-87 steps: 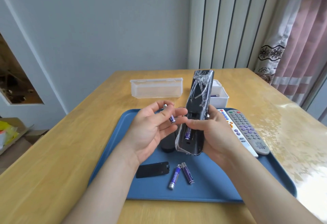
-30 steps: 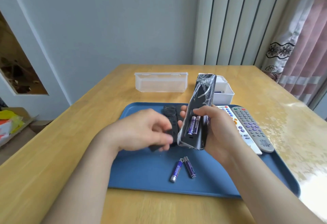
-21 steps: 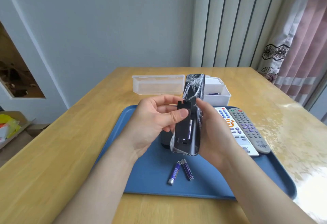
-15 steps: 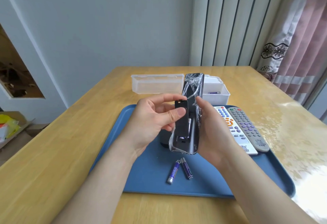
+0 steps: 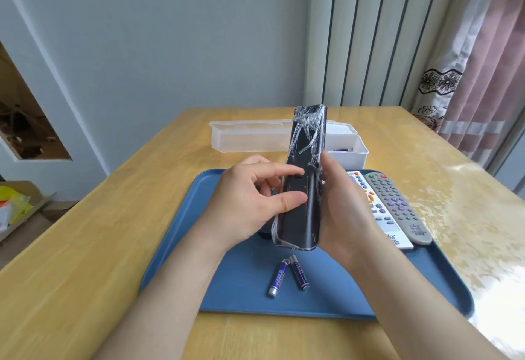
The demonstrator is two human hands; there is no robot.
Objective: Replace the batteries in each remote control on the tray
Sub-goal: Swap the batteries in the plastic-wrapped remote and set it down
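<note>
The battery cover [image 5: 295, 197], which half a second ago was being held just off the back of the black remote [image 5: 305, 158], is now lying flat in its slot, and the two fresh cells seen in the bay a second ago are no longer showing. That suggests this remote is nearly finished, with only the final click of the cover left to confirm.

The right hand [image 5: 343, 212] is gripping the film-wrapped black remote along its edge, fingers curled round it, holding it tilted up above the blue tray [image 5: 199, 246]. The left hand [image 5: 250, 203] is pressing on the cover with thumb and forefinger lying fairly straight, not wrapped round anything.

Counting what is showing: four remotes are in view. These are the black one in hand, a white remote [image 5: 380, 217] and a grey remote [image 5: 397, 203] lying side by side on the tray's right, and a dark remote [image 5: 264, 234] mostly hidden behind the left hand. Two loose batteries [image 5: 277, 277] are lying on the tray near the person — presumably the spent pair. Two plastic boxes are sitting beyond the tray on the table [image 5: 85, 246]: a clear box [image 5: 250, 138] and a white box [image 5: 349, 158] with one battery visible inside.
</note>
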